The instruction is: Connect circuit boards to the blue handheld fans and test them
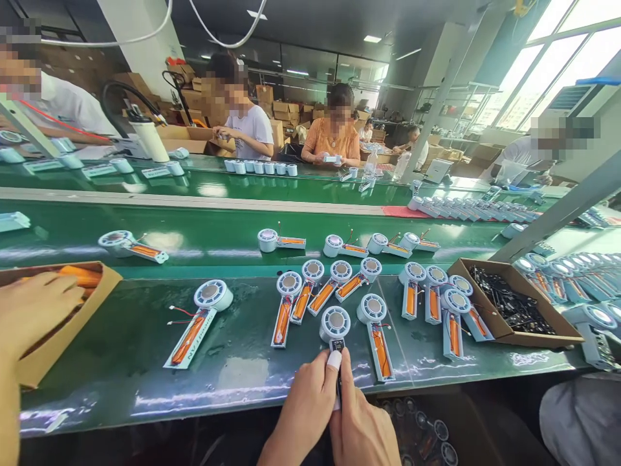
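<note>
At the front edge of the green table, my left hand [310, 398] and my right hand [361, 414] are closed together around the handle of a light-blue fan-shaped unit [335, 323]. Its round head points away from me. A small black part [338, 345] lies in the handle just below the head, by my left thumb, which has a white cover on its tip. My fingers hide most of the handle. Right of my hands lies another unit [380, 349] with an orange insert and thin wires. Several similar units [286, 304] lie just beyond.
An open box of black parts [514, 304] stands on the right. At left, another person's hand [41, 310] reaches into a cardboard box [72, 340] with orange pieces. More units [116, 241] lie on the green belt [218, 226]. Several people work across it. A slanted metal post [557, 200] crosses the right side.
</note>
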Available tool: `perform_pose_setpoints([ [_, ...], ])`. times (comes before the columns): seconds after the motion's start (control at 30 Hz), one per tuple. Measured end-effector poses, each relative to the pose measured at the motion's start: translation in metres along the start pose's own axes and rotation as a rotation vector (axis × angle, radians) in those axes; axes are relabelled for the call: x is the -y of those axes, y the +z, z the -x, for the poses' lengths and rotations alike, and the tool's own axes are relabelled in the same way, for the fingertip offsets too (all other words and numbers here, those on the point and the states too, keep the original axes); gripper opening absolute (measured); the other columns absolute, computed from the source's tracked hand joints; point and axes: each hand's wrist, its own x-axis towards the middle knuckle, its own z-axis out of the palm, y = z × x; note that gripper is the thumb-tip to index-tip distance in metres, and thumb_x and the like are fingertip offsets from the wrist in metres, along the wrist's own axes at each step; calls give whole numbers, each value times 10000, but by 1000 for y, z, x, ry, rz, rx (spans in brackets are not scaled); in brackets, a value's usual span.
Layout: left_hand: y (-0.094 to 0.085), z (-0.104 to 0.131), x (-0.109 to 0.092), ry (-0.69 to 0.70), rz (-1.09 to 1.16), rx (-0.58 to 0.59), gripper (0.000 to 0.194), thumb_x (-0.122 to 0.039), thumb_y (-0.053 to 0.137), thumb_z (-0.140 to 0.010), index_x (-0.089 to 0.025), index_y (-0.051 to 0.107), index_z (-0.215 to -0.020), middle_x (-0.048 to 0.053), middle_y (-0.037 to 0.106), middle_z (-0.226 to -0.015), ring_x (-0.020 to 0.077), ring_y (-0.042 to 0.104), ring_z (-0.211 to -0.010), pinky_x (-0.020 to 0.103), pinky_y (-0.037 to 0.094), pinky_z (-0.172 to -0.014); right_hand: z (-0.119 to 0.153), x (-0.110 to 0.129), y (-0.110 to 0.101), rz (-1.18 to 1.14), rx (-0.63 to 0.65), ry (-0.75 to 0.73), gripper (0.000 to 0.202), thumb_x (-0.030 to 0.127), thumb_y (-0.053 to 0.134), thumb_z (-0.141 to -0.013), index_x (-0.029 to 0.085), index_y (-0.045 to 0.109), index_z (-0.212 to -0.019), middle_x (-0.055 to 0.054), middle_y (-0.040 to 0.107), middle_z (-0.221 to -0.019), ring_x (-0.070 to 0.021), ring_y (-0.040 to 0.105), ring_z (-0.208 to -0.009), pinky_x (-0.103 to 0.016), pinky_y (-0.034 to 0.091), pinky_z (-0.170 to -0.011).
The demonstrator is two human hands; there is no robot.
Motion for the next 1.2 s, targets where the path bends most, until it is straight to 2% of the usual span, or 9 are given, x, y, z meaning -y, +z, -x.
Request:
perform_pose_setpoints([
  [0.07, -7, -5, -2, 1, -104, -7, 398, -341, 325, -973, -227, 674, -820, 111, 769, -782, 298, 729, -786, 355, 495, -697, -9, 6, -3, 64, 92, 13, 864, 134, 469, -848, 39, 70, -1609, -197, 767, -883, -319, 729, -558, -357, 552, -470],
  [0.2, -13, -16, 2, -6, -147, -88, 442, -399, 270, -968, -187, 615, -1146, 178, 767, -1099, 350, 716, -1028, 437, 515, -824, -32, 12, -33, 7, 264, -57, 750, 252, 560, -876, 0, 323, -1541, -196, 769, -844, -341, 742, -652, -384, 561, -580],
  [0.3, -10, -22, 13, 45, -106, -197, 521, -456, 259, -947, -154, 565, -1241, 184, 719, -1248, 335, 665, -1182, 464, 523, -930, -42, -15, -71, -277, 289, -120, 693, 320, 617, -875, 125, 429, -1513, -86, 781, -821, -250, 733, -680, -286, 535, -611],
  [0.37, -8, -23, 20, 81, -83, -261, 526, -495, 270, -952, -175, 567, -1246, 157, 719, -1243, 321, 671, -1163, 456, 535, -923, -47, -55, -103, -387, 173, 12, 514, 268, 591, -910, 237, 555, -1422, 21, 747, -722, -160, 690, -621, -216, 499, -601],
  [0.43, -6, -21, 25, 87, -68, -312, 496, -524, 297, -968, -211, 565, -1244, 104, 743, -1098, 287, 720, -956, 414, 558, -828, -54, -109, -138, -220, -100, 357, 319, 302, 560, -961, 239, 687, -1248, 33, 704, -682, -134, 637, -582, -214, 481, -576],
  [0.6, 4, -15, 27, 205, -83, -423, 503, -557, 375, -961, -200, 520, -1284, 82, 638, -1043, 227, 643, -728, 338, 535, -640, -83, -246, -200, 16, -282, 759, 266, 331, 583, -1007, 167, 635, -1211, -83, 672, -1163, -205, 667, -982, -402, 558, -863],
  [0.77, 16, -19, 29, 264, -287, -423, 486, -459, 407, -974, -213, 465, -1389, 108, 611, -1145, 254, 690, -821, 312, 514, -556, -118, -305, -198, 53, -184, 805, 323, 355, 633, -982, 172, 615, -1248, -86, 632, -1257, -236, 653, -1064, -434, 565, -896],
  [1.07, 11, -29, 34, 244, -404, -371, 465, -239, 419, -973, -247, 474, -1435, 55, 652, -1041, 215, 710, -788, 269, 507, -536, -132, -334, -174, 89, -92, 866, 334, 346, 653, -969, 172, 615, -1251, -88, 631, -1259, -232, 656, -1056, -419, 570, -875],
  [1.2, 10, -27, 38, 383, -364, -534, 397, -307, 426, -991, -215, 510, -1368, 101, 631, -1109, 273, 693, -953, 351, 574, -710, -122, -339, -178, 116, -135, 876, 311, 346, 657, -965, 182, 631, -1228, -78, 638, -1250, -230, 657, -1055, -405, 570, -869],
])
